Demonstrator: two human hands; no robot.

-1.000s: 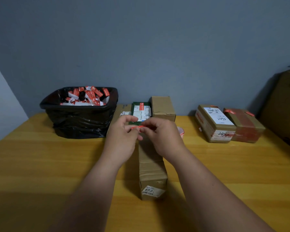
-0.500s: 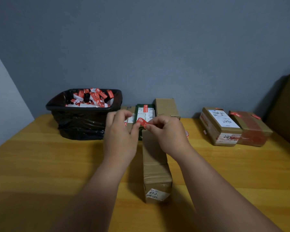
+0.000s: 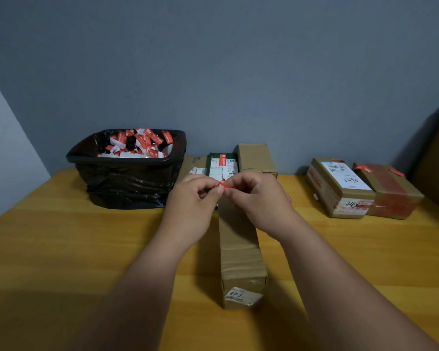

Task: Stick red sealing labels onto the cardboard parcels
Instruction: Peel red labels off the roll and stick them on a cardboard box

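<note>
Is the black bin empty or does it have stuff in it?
Not empty. The black bin holds a heap of red and white label scraps reaching its rim.

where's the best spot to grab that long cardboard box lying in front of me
Likely the near end of the long box, hand coming down from above, thumb and fingers on its two long sides. It is narrow, lies pointing away from you, and its near half is bare; both hands hold a red label over the far end.

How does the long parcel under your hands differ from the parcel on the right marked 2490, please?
The long parcel is narrow and runs lengthwise away from the camera; the 2490 parcel is shorter, broader and lies at an angle. The long parcel's visible top is bare cardboard, with only a small sticker on its near end; the 2490 parcel has a large white label on top and red on its sides. Both are brown cardboard on the table.
</note>
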